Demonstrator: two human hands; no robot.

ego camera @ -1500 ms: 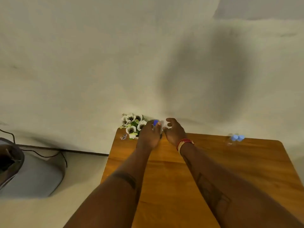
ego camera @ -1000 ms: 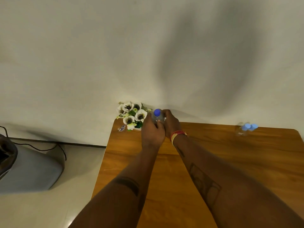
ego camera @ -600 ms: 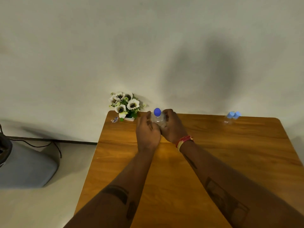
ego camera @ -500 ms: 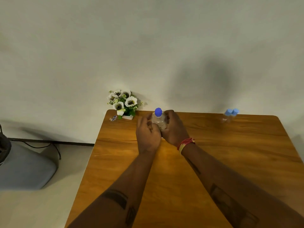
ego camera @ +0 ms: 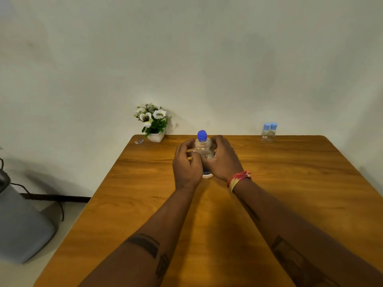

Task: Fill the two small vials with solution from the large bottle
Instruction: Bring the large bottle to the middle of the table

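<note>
A clear large bottle (ego camera: 204, 151) with a dark blue cap (ego camera: 202, 135) stands upright on the wooden table (ego camera: 290, 193), a little behind its middle. My left hand (ego camera: 186, 165) wraps its left side and my right hand (ego camera: 222, 160) wraps its right side, so both hold it and hide most of its body. The cap is on. Two small vials (ego camera: 269, 132) with light blue caps stand side by side at the table's far right edge, well apart from my hands.
A small white pot of white flowers (ego camera: 153, 122) stands at the table's far left corner against the wall, with a small wrapper (ego camera: 139, 141) beside it. A grey object (ego camera: 18, 222) with a black cable sits on the floor to the left.
Both hands reached to the bottle beside the flowers, closed on it and brought it toward me, away from the wall. The view has tilted down.
</note>
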